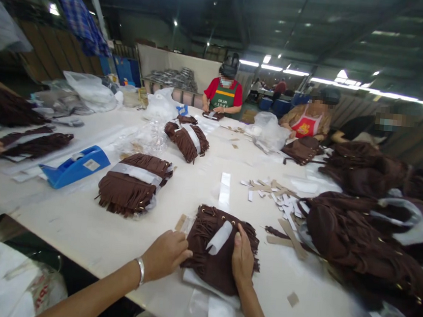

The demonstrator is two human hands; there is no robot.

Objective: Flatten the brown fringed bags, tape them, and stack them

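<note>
In front of me on the table lies a dark brown fringed bag (219, 277) with metal eyelets along its top. A whitish paper strip (220, 237) rests across its face, one end curled up. My left hand (166, 253), with a silver bangle at the wrist, is closed at the bag's left edge, pinching the fringe there. My right hand (243, 257) lies along the bag's right side, fingers stretched out and pressed against it. White sheet material (222, 311) sticks out beneath the bag's near edge.
Left of my hands lies a banded fringed bundle (131, 183), near a blue tape dispenser (75, 166). Brown bags (367, 241) heap up on the right beside scattered paper strips (287, 204). Co-workers, including a person in a green apron (222, 98), work around the table.
</note>
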